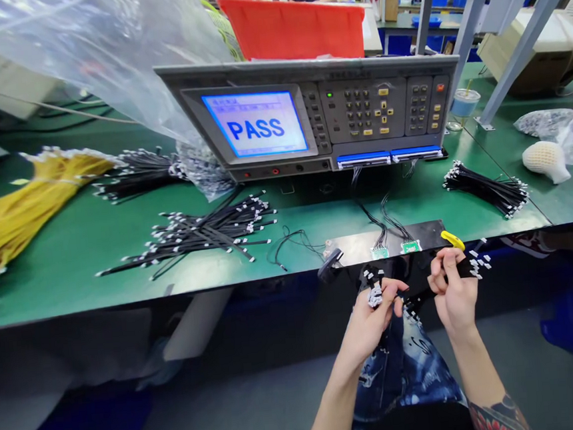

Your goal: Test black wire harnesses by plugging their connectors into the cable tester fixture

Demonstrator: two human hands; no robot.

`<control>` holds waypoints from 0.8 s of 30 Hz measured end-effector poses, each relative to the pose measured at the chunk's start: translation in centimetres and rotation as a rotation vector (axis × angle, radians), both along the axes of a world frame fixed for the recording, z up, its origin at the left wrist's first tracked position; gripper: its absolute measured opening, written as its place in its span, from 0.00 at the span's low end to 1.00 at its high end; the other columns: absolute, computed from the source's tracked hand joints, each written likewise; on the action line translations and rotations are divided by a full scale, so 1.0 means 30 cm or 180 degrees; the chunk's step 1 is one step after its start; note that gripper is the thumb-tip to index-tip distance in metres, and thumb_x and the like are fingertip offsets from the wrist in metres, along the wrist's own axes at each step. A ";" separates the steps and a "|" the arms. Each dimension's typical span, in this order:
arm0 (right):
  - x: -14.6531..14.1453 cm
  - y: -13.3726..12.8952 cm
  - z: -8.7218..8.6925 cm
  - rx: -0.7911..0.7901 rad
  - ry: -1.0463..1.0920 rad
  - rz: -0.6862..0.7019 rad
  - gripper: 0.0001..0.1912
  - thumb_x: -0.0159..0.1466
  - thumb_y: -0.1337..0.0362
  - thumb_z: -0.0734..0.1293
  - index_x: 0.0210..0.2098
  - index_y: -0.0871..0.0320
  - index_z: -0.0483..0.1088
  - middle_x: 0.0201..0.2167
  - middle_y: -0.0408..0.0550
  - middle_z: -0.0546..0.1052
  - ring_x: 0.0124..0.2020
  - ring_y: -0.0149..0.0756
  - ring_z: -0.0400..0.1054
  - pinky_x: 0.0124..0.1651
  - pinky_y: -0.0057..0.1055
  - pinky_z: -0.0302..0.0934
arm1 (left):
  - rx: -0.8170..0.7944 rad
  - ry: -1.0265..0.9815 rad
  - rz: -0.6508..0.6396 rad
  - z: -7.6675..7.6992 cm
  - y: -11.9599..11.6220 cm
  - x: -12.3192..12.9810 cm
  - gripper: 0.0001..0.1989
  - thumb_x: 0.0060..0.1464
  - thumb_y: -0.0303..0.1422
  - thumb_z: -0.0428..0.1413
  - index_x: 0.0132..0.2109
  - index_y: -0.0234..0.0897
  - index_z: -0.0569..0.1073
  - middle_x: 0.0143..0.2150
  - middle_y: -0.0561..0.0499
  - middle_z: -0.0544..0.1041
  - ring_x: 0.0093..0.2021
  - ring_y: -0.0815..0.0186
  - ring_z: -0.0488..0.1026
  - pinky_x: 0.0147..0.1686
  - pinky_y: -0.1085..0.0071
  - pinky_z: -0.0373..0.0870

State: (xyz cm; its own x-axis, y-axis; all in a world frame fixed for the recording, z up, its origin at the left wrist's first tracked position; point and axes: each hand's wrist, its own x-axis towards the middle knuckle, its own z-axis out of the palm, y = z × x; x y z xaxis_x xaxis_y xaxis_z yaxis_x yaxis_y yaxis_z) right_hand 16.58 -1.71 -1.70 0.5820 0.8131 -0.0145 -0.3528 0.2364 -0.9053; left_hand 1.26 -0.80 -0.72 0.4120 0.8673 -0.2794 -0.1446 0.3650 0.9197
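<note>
left hand (366, 325) | right hand (453, 291) | both gripping 1 black wire bundle (419, 300) (cable tester (308, 113) reads PASS)

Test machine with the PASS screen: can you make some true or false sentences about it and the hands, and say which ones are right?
1. The cable tester screen says PASS. True.
2. The left hand holds nothing. False: it pinches black wires with white ends.
3. The right hand grips a black wire bundle. True.
4. The crate behind the tester is blue. False: the crate is red.
5. A yellow wire bundle lies on the green bench. True.
</note>
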 end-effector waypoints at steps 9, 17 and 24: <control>0.047 0.006 -0.028 -0.0213 -0.0123 -0.0044 0.21 0.57 0.46 0.79 0.27 0.57 0.75 0.16 0.38 0.68 0.14 0.21 0.46 0.18 0.26 0.38 | -0.0290 -0.0564 0.0798 -0.007 0.019 -0.051 0.28 0.37 0.51 0.77 0.36 0.33 0.82 0.25 0.52 0.77 0.16 0.82 0.44 0.18 0.76 0.38; 0.039 0.022 -0.091 -0.0383 -0.0445 0.0877 0.19 0.60 0.47 0.77 0.36 0.58 0.83 0.24 0.45 0.77 0.15 0.23 0.49 0.18 0.28 0.42 | -0.0186 -0.0605 0.0714 -0.004 0.021 -0.019 0.25 0.44 0.51 0.74 0.31 0.33 0.78 0.26 0.55 0.71 0.17 0.83 0.43 0.18 0.75 0.38; 0.010 0.039 -0.079 -0.0444 -0.1003 0.0367 0.18 0.61 0.48 0.76 0.29 0.57 0.81 0.20 0.44 0.76 0.19 0.30 0.60 0.23 0.29 0.54 | -0.0132 -0.0433 0.0297 -0.007 0.021 0.008 0.27 0.51 0.56 0.68 0.34 0.34 0.75 0.24 0.51 0.77 0.16 0.80 0.44 0.18 0.75 0.39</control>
State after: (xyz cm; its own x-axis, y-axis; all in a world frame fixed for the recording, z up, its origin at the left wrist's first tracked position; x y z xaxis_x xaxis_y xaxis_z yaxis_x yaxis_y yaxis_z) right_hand 16.89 -0.55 -4.08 0.4800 0.8765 0.0356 -0.0683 0.0778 -0.9946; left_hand 1.49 -0.17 -0.94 0.3669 0.8924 -0.2629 -0.3018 0.3815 0.8737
